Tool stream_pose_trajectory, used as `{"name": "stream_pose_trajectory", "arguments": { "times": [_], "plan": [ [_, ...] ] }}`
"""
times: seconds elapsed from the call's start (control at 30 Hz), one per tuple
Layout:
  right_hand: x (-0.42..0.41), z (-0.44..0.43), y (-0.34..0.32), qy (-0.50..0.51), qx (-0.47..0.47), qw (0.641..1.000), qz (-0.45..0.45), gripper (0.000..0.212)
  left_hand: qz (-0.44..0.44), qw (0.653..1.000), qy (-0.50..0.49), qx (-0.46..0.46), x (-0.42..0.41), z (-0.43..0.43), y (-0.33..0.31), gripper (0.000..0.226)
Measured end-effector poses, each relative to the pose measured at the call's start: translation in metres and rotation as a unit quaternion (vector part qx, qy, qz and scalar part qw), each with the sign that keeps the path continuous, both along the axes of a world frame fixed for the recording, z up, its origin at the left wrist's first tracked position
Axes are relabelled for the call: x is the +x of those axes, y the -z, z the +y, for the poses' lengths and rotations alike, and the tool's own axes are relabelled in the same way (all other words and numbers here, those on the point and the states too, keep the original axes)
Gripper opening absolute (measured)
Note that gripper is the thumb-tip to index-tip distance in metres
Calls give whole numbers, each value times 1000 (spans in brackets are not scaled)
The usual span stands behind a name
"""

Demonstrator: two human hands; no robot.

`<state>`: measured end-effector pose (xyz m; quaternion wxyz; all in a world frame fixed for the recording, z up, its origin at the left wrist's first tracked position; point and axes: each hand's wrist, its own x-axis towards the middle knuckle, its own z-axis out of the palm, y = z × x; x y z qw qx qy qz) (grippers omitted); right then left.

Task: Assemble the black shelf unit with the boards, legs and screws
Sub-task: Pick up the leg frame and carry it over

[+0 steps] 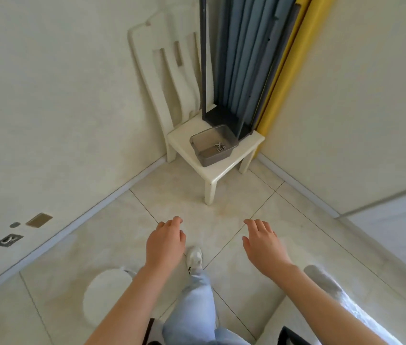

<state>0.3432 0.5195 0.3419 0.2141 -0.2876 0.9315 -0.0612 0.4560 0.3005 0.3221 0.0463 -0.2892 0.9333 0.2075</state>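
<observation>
A white chair (182, 145) stands in the far corner on pale floor tiles (72, 270), a yellow roll (294, 63) upright behind it. Near left lies a round white disc (107, 292) (blurred).

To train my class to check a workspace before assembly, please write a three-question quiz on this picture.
1. True or false: the screws lie in the grey bin on the white chair.
2. What do the left hand and right hand hold? A) a screw B) a board C) nothing
3. Fill in: the dark boards stand upright on the chair's ____.
Key: 1 true; 2 C; 3 seat.
</observation>
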Motion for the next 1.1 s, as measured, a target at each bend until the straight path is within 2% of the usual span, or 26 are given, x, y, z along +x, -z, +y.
{"name": "stream_pose_trajectory", "arguments": {
  "times": [0.4,0.7,0.87,1.1],
  "plan": [
    [-169,-71,-14,80,-18,997,-6,45,-2,999,43,16,-194,-85,-26,31],
    [-294,-88,-26,101,-38,994,23,46,39,996,64,42,-331,-97,-45,32],
    [-378,-77,-31,91,-55,994,35,45,85,992,35,86,-407,-75,-53,31],
    [-497,-56,-44,33,-58,997,42,40,135,973,-65,177,-504,-27,-53,38]
  ]
}}
